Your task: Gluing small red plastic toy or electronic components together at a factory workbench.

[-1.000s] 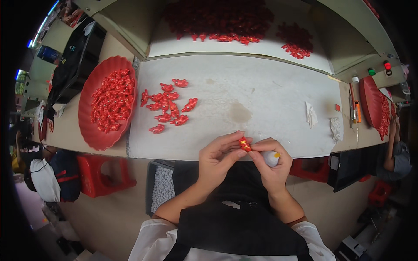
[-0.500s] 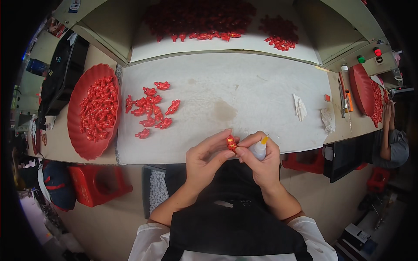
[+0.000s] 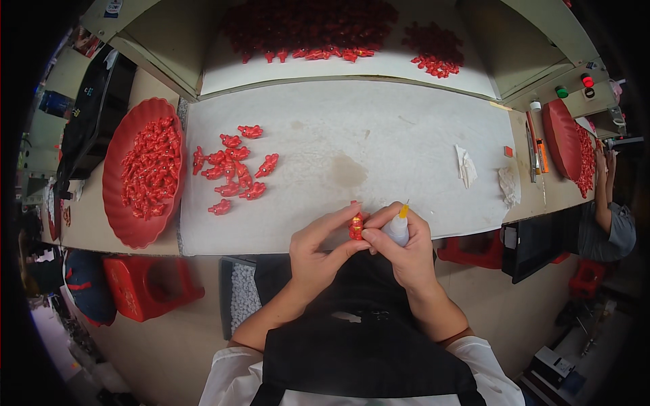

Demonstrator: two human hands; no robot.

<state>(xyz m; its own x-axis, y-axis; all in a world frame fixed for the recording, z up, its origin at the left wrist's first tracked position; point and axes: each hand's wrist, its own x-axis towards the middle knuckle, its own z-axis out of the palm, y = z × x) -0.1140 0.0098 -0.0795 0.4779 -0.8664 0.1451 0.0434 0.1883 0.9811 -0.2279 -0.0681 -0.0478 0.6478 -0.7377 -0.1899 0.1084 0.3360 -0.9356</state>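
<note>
White tabletop (image 3: 379,142) — red-piece-filled basin (image 3: 116,203)

A small assembly workshop: a long white surface (image 3: 379,155) strewn with red plastic pieces (image 3: 233,169), a red tray (image 3: 118,223) of them at left, another worker (image 3: 609,216) seated at right.

A white worktable (image 3: 379,135) carries a cluster of small red pieces (image 3: 232,168) at its left, two crumpled white scraps (image 3: 466,166) at its right, and a brownish stain (image 3: 348,170) mid-surface.
</note>
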